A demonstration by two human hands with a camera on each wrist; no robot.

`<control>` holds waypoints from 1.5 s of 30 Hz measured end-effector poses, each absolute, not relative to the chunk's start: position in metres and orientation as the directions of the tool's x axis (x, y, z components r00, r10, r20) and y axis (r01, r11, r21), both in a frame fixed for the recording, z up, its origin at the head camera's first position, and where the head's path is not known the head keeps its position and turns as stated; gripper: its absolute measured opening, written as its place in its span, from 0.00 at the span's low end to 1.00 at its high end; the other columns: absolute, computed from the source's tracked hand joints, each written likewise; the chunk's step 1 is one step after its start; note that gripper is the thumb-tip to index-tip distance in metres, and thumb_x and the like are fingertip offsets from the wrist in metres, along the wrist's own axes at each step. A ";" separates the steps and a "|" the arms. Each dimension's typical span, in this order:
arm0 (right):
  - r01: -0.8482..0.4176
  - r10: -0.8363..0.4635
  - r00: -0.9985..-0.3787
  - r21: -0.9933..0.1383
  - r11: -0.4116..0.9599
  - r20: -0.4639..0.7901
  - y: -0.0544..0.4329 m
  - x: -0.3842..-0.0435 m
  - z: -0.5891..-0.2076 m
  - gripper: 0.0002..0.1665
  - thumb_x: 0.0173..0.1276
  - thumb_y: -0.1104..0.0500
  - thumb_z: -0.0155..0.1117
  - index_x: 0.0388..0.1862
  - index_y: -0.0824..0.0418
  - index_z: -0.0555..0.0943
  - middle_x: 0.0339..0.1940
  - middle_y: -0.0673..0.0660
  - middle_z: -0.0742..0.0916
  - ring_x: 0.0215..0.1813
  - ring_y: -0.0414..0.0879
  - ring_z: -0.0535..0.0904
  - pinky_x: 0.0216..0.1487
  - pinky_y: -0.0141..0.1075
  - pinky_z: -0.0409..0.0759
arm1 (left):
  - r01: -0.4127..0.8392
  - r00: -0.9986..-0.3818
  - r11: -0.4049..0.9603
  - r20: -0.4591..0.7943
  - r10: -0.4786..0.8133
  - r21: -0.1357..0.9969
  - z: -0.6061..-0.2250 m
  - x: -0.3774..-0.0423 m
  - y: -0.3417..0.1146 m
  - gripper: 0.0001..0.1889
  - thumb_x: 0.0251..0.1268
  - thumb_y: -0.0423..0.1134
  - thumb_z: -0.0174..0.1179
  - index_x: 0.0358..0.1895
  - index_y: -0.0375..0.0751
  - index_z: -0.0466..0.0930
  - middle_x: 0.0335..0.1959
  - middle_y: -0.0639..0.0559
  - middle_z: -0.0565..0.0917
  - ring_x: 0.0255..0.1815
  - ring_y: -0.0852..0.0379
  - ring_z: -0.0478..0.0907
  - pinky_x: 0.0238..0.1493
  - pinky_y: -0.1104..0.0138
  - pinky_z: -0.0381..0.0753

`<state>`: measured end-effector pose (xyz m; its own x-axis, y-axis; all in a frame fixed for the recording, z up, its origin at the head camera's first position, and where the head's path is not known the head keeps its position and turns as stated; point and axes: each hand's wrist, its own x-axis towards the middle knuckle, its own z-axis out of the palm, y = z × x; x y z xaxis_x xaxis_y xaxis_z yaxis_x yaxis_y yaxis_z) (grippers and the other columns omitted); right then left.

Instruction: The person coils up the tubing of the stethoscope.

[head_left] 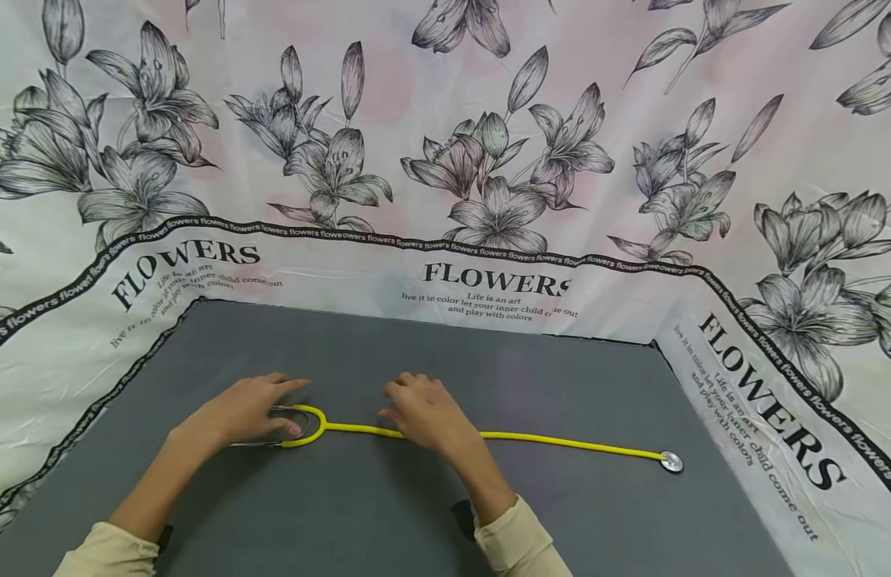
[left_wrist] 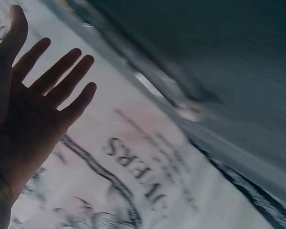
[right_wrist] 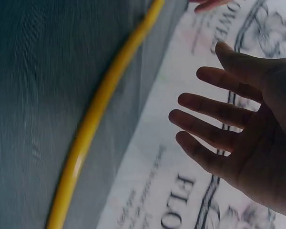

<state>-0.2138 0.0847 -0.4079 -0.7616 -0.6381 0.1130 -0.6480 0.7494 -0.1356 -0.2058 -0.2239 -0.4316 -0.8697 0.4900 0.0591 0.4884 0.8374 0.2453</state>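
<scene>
A stethoscope (head_left: 568, 441) with yellow tubing lies stretched out across the grey table. Its round metal chestpiece (head_left: 672, 462) is at the right end, and its metal ear tubes point left. Over the ear tubes hovers my left hand (head_left: 247, 413), fingers spread and holding nothing, partly covering them in the head view. In the left wrist view an ear tube (left_wrist: 152, 86) shows blurred beyond the spread fingers. My right hand (head_left: 427, 413) is above the middle of the tubing, fingers loosely extended with nothing in them. The yellow tube (right_wrist: 97, 112) runs past that hand in the right wrist view.
The grey tabletop (head_left: 330, 513) is bordered at the back and sides by a white flower-printed cloth (head_left: 344, 264) with black lettering. The cloth rises like a wall behind the table. Cream sleeves (head_left: 521, 541) cover both forearms near the front edge.
</scene>
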 end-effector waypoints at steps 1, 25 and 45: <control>-0.648 -0.641 -0.762 -0.131 0.750 0.096 0.081 -0.214 -0.410 0.19 0.79 0.49 0.63 0.61 0.57 0.84 0.58 0.54 0.88 0.57 0.50 0.85 0.59 0.47 0.83 | 0.493 -0.868 0.838 0.063 0.493 0.234 -0.436 -0.206 -0.229 0.41 0.57 0.57 0.75 0.72 0.41 0.76 0.64 0.33 0.82 0.58 0.33 0.83 0.56 0.39 0.81; -0.573 -0.578 -0.813 -0.081 0.815 -0.072 0.055 -0.211 -0.429 0.03 0.82 0.60 0.55 0.49 0.55 0.76 0.37 0.54 0.83 0.35 0.47 0.79 0.41 0.40 0.80 | 0.540 -0.841 0.816 0.091 0.533 0.208 -0.443 -0.207 -0.240 0.12 0.63 0.31 0.71 0.48 0.34 0.84 0.41 0.45 0.88 0.39 0.49 0.86 0.39 0.57 0.85; -0.561 -0.577 -0.816 -0.299 0.772 0.039 0.079 -0.220 -0.389 0.07 0.84 0.59 0.54 0.56 0.53 0.74 0.32 0.51 0.84 0.22 0.41 0.71 0.25 0.32 0.67 | 0.408 -0.897 0.906 0.237 0.374 0.113 -0.430 -0.205 -0.222 0.36 0.49 0.71 0.75 0.46 0.43 0.82 0.31 0.54 0.85 0.19 0.63 0.67 0.18 0.68 0.63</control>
